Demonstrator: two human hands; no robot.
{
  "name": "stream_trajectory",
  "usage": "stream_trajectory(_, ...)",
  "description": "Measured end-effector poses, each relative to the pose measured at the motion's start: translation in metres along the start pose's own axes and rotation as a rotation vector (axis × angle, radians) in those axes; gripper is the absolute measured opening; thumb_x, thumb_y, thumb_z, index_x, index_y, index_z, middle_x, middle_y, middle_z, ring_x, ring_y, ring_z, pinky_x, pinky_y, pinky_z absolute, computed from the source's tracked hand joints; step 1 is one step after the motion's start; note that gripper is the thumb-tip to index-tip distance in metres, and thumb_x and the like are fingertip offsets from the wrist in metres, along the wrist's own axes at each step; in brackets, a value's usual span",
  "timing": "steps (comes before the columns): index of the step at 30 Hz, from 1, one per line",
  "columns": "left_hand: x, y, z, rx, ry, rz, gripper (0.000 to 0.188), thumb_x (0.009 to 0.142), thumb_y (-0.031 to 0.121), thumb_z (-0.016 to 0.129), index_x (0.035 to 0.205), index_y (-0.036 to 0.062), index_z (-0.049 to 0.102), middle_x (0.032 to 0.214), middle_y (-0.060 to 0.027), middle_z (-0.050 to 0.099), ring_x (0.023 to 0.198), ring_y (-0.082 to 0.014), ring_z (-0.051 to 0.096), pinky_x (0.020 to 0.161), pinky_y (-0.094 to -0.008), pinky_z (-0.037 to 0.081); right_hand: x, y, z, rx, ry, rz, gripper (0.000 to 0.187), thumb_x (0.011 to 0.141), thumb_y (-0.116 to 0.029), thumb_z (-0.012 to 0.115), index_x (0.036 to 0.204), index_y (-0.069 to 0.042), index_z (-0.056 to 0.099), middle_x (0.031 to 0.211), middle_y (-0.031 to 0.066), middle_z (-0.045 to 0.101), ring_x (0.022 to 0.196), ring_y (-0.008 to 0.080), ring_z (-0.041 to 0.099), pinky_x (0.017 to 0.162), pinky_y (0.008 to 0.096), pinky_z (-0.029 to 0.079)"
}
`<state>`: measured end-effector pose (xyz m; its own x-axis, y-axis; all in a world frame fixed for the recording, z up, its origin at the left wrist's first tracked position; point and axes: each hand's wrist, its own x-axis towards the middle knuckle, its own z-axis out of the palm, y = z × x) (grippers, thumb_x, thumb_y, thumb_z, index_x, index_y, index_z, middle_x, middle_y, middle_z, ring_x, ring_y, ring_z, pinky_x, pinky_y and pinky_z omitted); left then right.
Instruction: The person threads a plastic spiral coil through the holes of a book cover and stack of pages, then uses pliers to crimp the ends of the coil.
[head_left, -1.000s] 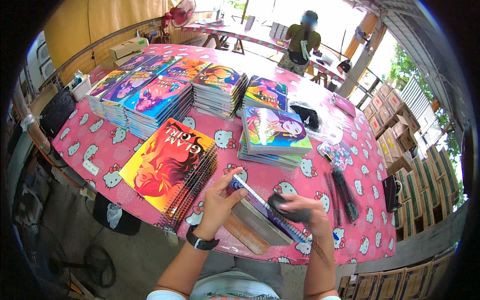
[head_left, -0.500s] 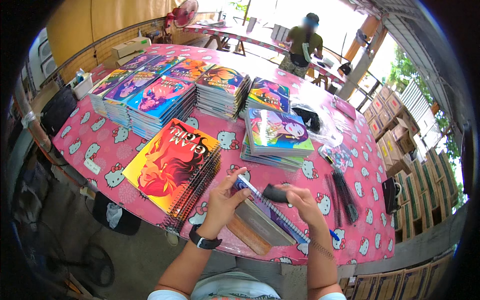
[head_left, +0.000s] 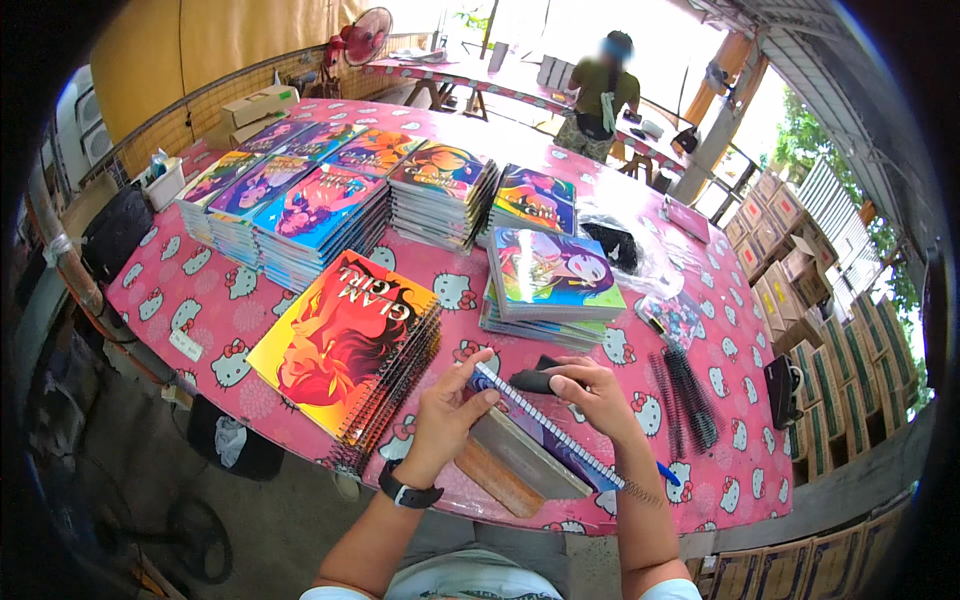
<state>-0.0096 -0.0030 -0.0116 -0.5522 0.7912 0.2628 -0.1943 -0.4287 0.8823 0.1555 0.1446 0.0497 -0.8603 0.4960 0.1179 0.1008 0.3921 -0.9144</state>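
My left hand [head_left: 446,411], a dark watch on its wrist, grips the upper end of a notebook [head_left: 545,432] with a purple-blue cover, thumb on the near side. A white-edged row of holes with a wire spiral runs along its top edge. A loose coil tail [head_left: 642,492] sticks out at the lower right, by my right forearm. My right hand [head_left: 592,392] is closed on a black, soft-looking pad [head_left: 533,380], held close to the bound edge. Against the notebook's near side lie a grey slab [head_left: 530,455] and a brown wooden strip [head_left: 499,480].
Spiral-bound notebooks with a red-and-yellow cover [head_left: 335,345] lie at left. Stacked notebooks [head_left: 325,205] stand behind, and another stack [head_left: 553,270] ahead. Loose black coils [head_left: 688,400] and a blue pen [head_left: 668,473] lie right. A person [head_left: 603,95] stands at a far table.
My right hand has moved slightly up and left along the bound edge with the black pad, its fingers now more curled. The coil tail looks a little shorter. My left hand stays about in place.
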Motion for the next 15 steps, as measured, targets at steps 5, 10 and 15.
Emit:
stream_trajectory(5,0.001,0.007,0.001,-0.053,-0.015,-0.032,0.054,0.082,0.001,0.068,0.132,0.001,0.05,0.1,0.0007,0.05,0.095,-0.008,0.047,0.087,-0.0223,0.038,0.004,-0.014,0.009,0.106,-0.056,-0.003,0.047,0.091,-0.036,0.058,0.111,0.006,0.063,0.115,0.017,0.062,0.108,0.0227,0.056,0.092,0.0351,0.043)
stream_trajectory(10,0.001,0.009,0.0,-0.006,-0.003,-0.009,0.051,0.083,-0.002,0.066,0.132,0.0006,0.05,0.102,0.0004,0.05,0.096,-0.0078,0.047,0.087,-0.0223,0.038,0.004,-0.006,0.019,0.418,-0.081,-0.034,0.048,0.086,-0.045,0.062,0.106,-0.001,0.068,0.115,0.0191,0.061,0.107,0.0273,0.055,0.093,0.0379,0.042)
stream_trajectory(15,-0.002,0.016,-0.002,0.005,-0.023,-0.094,0.042,0.087,0.006,0.064,0.128,0.0014,0.054,0.111,-0.0018,0.056,0.097,-0.0071,0.052,0.083,-0.0224,0.043,-0.01,0.036,0.012,-0.692,0.219,0.049,0.042,0.077,-0.042,0.07,0.104,-0.01,0.07,0.123,0.0176,0.058,0.111,0.0362,0.052,0.097,0.0417,0.041)
